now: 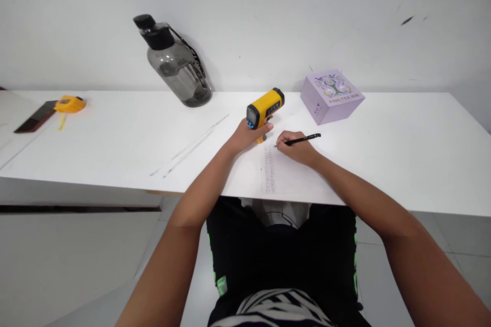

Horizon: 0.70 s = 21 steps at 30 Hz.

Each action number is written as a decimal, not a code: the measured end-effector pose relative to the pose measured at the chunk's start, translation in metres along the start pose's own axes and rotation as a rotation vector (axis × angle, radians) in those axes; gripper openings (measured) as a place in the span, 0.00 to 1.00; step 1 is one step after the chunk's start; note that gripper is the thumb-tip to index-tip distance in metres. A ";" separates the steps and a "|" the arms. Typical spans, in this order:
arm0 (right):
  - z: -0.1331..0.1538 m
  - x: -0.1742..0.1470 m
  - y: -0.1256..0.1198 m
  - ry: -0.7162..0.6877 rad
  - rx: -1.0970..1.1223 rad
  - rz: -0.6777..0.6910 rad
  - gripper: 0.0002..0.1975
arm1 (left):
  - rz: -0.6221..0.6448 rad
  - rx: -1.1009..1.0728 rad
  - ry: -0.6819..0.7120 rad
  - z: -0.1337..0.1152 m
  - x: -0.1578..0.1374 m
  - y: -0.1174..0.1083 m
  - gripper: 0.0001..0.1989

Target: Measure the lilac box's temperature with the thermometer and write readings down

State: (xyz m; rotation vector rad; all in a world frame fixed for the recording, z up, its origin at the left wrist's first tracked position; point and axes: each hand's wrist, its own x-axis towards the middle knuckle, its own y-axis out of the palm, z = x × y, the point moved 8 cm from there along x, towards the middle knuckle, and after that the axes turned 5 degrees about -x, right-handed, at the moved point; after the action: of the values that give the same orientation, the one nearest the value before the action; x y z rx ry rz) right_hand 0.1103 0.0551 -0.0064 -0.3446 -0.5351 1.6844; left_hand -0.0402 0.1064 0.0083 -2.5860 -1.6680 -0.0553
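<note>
My left hand (247, 135) is wrapped round the handle of a yellow and black infrared thermometer (267, 106). Its small screen and blue buttons face back toward me, and its nose points away to the right. A black pen (305, 139) sits pinched in my right hand (294, 145), tip down at the upper left of a white sheet of paper (295, 179). Two columns of small pencil-like marks run down the sheet's left side. My right forearm covers part of the paper.
Against the wall stands a grey see-through water bottle (180, 69) with a black cap. To the right is a lilac tea box (332, 96). A yellow tape measure (70, 104) and a dark flat piece (36, 117) lie far left on the white table (115, 148).
</note>
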 end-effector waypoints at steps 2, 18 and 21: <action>0.001 0.000 -0.001 -0.003 -0.011 -0.011 0.04 | 0.000 -0.012 -0.001 0.000 0.000 0.000 0.26; 0.006 -0.003 -0.002 -0.062 -0.122 -0.015 0.04 | -0.012 -0.004 0.000 -0.002 0.000 -0.001 0.27; 0.004 -0.004 -0.003 -0.049 -0.116 -0.019 0.04 | -0.012 -0.005 -0.008 -0.002 -0.001 -0.001 0.27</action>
State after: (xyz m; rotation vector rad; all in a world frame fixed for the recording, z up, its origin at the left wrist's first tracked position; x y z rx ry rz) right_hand 0.1110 0.0512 -0.0016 -0.3817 -0.6723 1.6508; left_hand -0.0414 0.1056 0.0105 -2.5831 -1.6877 -0.0500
